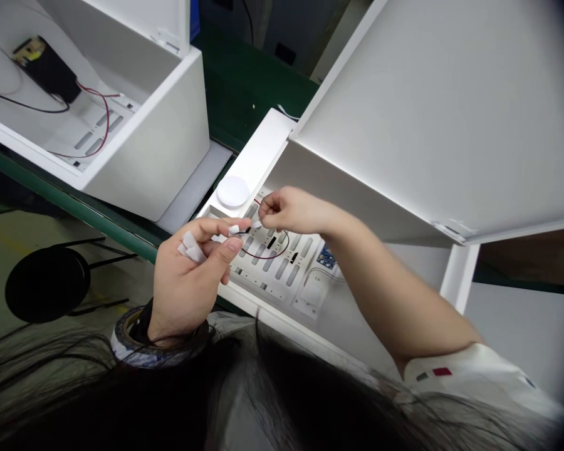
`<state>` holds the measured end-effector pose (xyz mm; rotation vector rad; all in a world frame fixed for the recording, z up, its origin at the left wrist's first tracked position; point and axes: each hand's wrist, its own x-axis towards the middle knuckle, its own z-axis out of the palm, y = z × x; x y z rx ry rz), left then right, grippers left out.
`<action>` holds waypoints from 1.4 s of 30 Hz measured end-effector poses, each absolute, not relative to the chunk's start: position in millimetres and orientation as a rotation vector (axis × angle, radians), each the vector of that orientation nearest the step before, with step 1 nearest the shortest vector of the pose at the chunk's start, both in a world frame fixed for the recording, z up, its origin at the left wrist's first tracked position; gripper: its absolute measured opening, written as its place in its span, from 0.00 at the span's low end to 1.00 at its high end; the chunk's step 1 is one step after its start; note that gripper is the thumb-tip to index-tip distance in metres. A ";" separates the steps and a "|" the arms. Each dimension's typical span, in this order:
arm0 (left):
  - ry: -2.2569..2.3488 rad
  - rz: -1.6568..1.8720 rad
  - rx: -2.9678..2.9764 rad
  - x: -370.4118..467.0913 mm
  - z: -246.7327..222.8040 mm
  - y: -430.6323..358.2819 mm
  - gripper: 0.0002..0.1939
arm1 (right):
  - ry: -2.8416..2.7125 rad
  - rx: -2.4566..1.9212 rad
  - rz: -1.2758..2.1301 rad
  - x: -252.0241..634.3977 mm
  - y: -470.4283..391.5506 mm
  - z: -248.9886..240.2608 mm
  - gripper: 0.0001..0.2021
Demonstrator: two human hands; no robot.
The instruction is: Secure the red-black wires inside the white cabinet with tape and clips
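Note:
My left hand (192,275) is closed on several small white pieces, with one white connector pinched between thumb and forefinger at its tip. My right hand (289,210) pinches a second small white connector (256,224) right beside it. A thin red and black wire (272,250) loops down from the connectors over a slotted white panel (282,266) inside an open white cabinet (404,188). A roll of tape (126,341) sits around my left wrist.
A small blue circuit board (326,257) lies on the panel under my right forearm. A round white disc (232,191) rests at the cabinet's near corner. Another open white cabinet (160,150) with a black module and wires stands at left on the green bench. A black stool (47,285) is below.

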<state>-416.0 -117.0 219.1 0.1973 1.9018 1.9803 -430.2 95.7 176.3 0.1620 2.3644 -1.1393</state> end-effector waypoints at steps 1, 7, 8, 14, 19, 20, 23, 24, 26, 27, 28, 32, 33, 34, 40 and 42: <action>1.927 1.960 0.216 -416.0 220.3 -115.9 0.05 | 2.341 0.083 -1.257 -427.8 93.8 199.3 0.02; 2.008 1.872 0.248 -418.5 219.5 -112.7 0.06 | 2.296 -0.060 -1.689 -412.0 66.4 252.7 0.05; 2.007 1.890 0.234 -419.0 218.4 -112.7 0.07 | 2.293 -0.046 -1.730 -412.7 64.6 248.7 0.05; 1.885 2.120 0.180 -417.7 211.7 -112.2 0.06 | 2.488 0.016 -1.924 -419.6 71.7 184.8 0.12; 1.805 2.224 0.180 -416.4 208.0 -112.6 0.07 | 3.055 0.234 -1.570 -396.3 70.7 113.9 0.14; 1.807 2.227 0.176 -416.4 207.6 -112.8 0.07 | 3.104 0.204 -1.437 -390.3 70.9 100.0 0.14; 1.819 2.218 0.154 -416.2 206.9 -113.3 0.07 | 3.057 0.048 -0.993 -376.2 74.4 59.5 0.16; 1.823 2.214 0.151 -416.1 207.0 -113.5 0.07 | 3.010 0.022 -0.853 -373.2 75.9 47.3 0.17; 1.834 2.207 0.148 -416.1 207.3 -113.7 0.07 | 2.929 -0.021 -0.636 -369.3 77.7 26.7 0.18; 1.836 2.204 0.150 -416.0 207.4 -113.8 0.07 | 2.906 -0.044 -0.562 -368.2 77.8 18.6 0.19; 1.835 2.201 0.152 -416.0 207.5 -113.9 0.07 | 2.891 -0.075 -0.510 -367.4 77.4 12.2 0.19; 1.819 2.197 0.165 -416.2 206.8 -114.4 0.07 | 2.884 -0.117 -0.424 -366.6 72.7 -0.2 0.20; 1.820 2.197 0.166 -416.3 206.5 -114.5 0.07 | 2.881 -0.109 -0.428 -366.6 71.6 -0.8 0.20; 1.825 2.198 0.167 -416.3 206.3 -114.5 0.07 | 2.878 -0.097 -0.437 -366.6 70.7 -0.8 0.20; 1.832 2.196 0.166 -416.5 206.4 -114.6 0.07 | 2.825 -0.209 -0.465 -367.9 69.2 9.3 0.17; 1.823 2.206 0.170 -416.5 206.0 -114.6 0.07 | 2.837 -0.185 -0.467 -368.5 69.6 12.3 0.18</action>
